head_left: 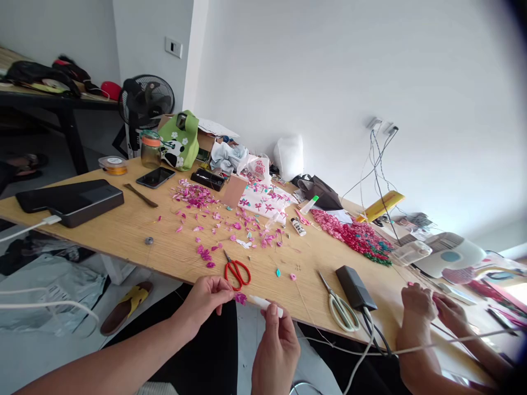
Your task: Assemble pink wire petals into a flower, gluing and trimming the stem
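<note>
My right hand (276,345) is closed around a slim white tube (263,303), its narrow tip pointing left over the table's front edge. My left hand (208,302) is pinched at the fingertips; whatever it may hold is too small to make out. Just right of those fingertips is a magenta petal piece (240,298), and I cannot tell if the hand touches it. Red-handled scissors (237,273) lie right behind my left hand. Beyond them, pink and magenta petals (197,195) are scattered over the wooden table (181,247).
A co-worker's hands (428,307) are at the right. Nearer lie pale-handled scissors (342,310) and a black power bank (356,288) with cables along the front edge. Another dark device (88,202), a phone (155,177) and a jar (151,151) stand left.
</note>
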`<state>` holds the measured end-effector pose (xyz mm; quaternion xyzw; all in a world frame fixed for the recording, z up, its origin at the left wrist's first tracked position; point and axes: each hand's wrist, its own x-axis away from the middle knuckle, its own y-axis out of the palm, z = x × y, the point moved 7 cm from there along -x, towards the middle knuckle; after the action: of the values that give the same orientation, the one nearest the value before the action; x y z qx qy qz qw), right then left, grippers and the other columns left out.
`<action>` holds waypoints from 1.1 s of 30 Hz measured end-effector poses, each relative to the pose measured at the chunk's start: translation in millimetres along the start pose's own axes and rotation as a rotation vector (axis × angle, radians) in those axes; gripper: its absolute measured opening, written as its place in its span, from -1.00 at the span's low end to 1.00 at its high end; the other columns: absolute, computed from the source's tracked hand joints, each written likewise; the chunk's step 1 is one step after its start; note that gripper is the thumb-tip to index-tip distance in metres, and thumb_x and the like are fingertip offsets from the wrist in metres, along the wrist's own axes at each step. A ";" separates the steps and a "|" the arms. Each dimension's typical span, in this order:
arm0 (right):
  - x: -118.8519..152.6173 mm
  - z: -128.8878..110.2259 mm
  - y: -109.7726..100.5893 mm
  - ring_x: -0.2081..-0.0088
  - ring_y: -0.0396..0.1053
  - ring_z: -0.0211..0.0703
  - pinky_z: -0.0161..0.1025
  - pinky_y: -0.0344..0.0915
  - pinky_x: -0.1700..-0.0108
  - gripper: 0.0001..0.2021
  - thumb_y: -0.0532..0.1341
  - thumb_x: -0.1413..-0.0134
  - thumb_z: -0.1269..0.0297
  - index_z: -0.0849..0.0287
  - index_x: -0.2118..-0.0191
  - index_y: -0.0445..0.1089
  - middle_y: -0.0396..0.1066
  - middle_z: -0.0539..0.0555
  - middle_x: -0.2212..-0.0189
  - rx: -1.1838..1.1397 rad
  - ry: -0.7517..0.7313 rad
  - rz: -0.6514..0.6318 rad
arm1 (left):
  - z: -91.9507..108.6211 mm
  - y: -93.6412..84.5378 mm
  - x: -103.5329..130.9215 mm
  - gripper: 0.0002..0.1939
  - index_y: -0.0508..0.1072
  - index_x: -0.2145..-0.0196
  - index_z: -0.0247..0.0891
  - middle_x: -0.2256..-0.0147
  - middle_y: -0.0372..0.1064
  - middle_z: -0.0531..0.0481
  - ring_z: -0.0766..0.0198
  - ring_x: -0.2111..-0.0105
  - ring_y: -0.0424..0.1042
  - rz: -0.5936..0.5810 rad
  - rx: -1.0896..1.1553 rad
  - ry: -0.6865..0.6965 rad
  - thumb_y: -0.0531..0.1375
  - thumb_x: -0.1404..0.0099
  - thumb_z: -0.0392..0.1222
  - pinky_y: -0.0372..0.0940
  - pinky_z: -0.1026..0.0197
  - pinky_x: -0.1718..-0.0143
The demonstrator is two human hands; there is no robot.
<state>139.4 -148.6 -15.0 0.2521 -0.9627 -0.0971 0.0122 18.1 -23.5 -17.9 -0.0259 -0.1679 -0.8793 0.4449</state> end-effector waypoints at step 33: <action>27.8 -48.6 31.3 0.27 0.25 -0.07 -0.13 0.13 0.17 -0.95 0.21 -0.13 0.31 0.08 0.28 0.42 0.35 0.08 0.36 0.676 -0.795 -0.079 | 8.4 -4.8 4.2 -0.85 0.45 0.57 -0.31 0.59 0.32 0.07 0.31 0.53 0.25 0.058 -0.240 0.157 0.22 -0.04 -0.18 0.16 0.30 0.47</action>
<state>103.6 -144.2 37.9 0.2221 -0.8604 0.1303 -0.4398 10.9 -21.4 -10.5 -0.0147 -0.0255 -0.8792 0.4756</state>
